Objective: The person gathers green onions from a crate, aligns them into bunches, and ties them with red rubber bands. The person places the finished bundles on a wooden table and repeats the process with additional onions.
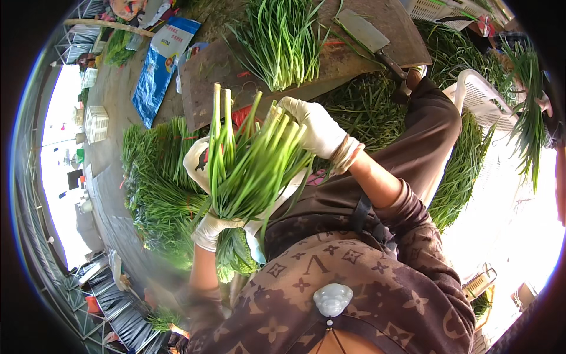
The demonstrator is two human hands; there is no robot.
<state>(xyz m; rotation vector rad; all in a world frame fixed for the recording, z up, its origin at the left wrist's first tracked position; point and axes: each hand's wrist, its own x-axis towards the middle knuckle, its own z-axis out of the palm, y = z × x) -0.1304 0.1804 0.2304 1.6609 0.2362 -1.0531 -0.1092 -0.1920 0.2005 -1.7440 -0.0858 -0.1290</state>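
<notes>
A loose bunch of garlic chives [254,181] is held over my lap, pale cut stem ends up and away from me. My left hand [214,232], in a whitish glove, grips its leafy lower part. At the upper right of the bunch, my gloved right hand [320,128] has its fingers bent over the stem ends; its fingertips are partly hidden. Several stems stand apart at the bunch's left side. Beyond my hands, a larger pile of chives [287,48] lies on a worn board [208,71]. A cleaver [365,33] rests to its right, handle toward my shoe.
Bundles of chives [163,177] tied with red bands are stacked at my left. Loose greens [371,115] cover the ground beside my leg. A white plastic basket [482,93] stands at right, near another person's hand [544,104] with greens. A blue-and-white sack [163,66] lies upper left.
</notes>
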